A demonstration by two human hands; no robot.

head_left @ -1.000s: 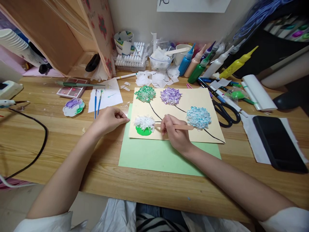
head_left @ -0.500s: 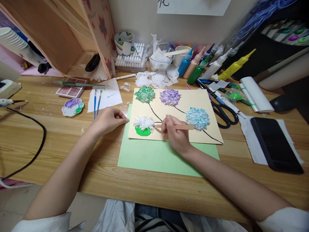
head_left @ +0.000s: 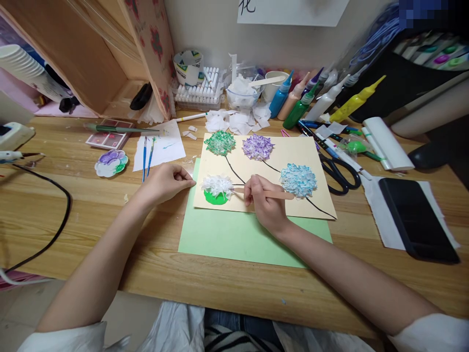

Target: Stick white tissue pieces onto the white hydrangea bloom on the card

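- Right grip (head_left: 266,203) closed round wooden stick (head_left: 280,195), pencil-like, probably for control — white flower (head_left: 217,185) beside its tip
- Left grip (head_left: 163,185) pinched near cream card (head_left: 300,150), perhaps steadying; hold unclear

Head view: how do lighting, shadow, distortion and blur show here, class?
Head view: fairly even light, with a soft shadow on the desk beside the left arm; head view: paper cups at far left look stretched and soft; head view: blocky squares mask part of the blue cord; head view: the wooden stick looks reasonably clear.
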